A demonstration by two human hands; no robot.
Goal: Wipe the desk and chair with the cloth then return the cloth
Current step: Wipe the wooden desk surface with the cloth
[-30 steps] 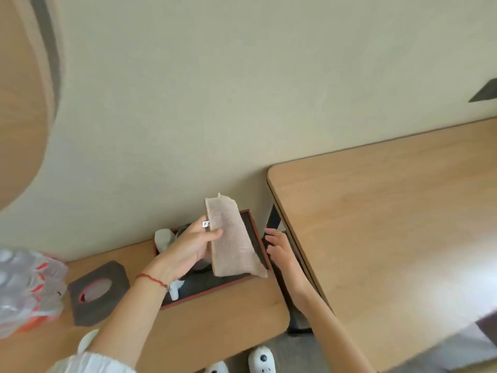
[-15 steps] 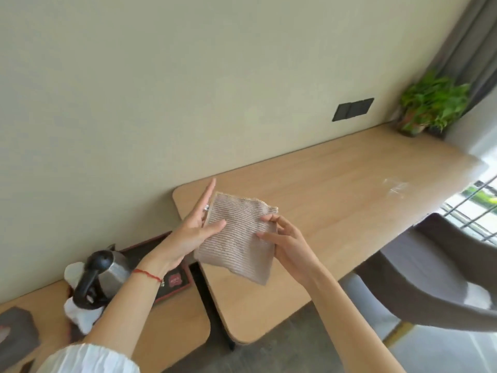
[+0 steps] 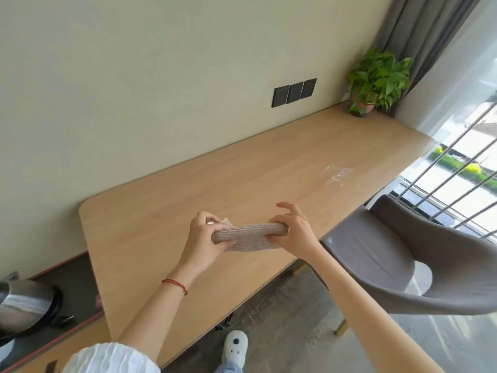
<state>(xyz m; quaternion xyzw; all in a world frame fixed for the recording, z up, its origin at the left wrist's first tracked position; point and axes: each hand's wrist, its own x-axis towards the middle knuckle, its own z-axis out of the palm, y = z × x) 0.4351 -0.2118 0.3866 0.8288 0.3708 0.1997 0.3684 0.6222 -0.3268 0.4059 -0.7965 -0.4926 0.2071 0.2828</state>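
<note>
A: Where's the cloth point(image 3: 248, 237) rn?

B: In the air, just above the near part of the desk point(image 3: 242, 173), not touching the wood afaict. It's folded over into a thick pad, fold edge toward the camera, and stretched between both hands

A: Grip?

B: Left hand point(image 3: 205, 238) is closed on the left end, thumb under and fingers curled over the top. Right hand point(image 3: 291, 232) pinches the right end w/ thumb and a couple of fingers; the other fingers stick up loose, so it's a lighter hold on that side

A: So which step is this?

B: I'd say prep: getting the cloth folded to a handy size. No wiping has started by the look of it, the desk top is dry and bare apart from a crumpled bit of clear plastic point(image 3: 337, 174) toward the far right and a potted plant point(image 3: 376, 79) in the far corner

A: Next move needs what?

B: Prob one hand lets go, the other presses the pad flat on the wood and sweeps along the desk. The plastic scrap is in the sweep path, so lift it or work around it. Plant corner needs care too

A: And the chair point(image 3: 419, 254)?

B: Grey seat tucked at the right, beside the desk edge, untouched I reckon. It comes after the desk, then the cloth goes back, likely to the dark tray point(image 3: 78, 278) w/ the kettle point(image 3: 24, 300) at lower left, but that's a guess
</note>
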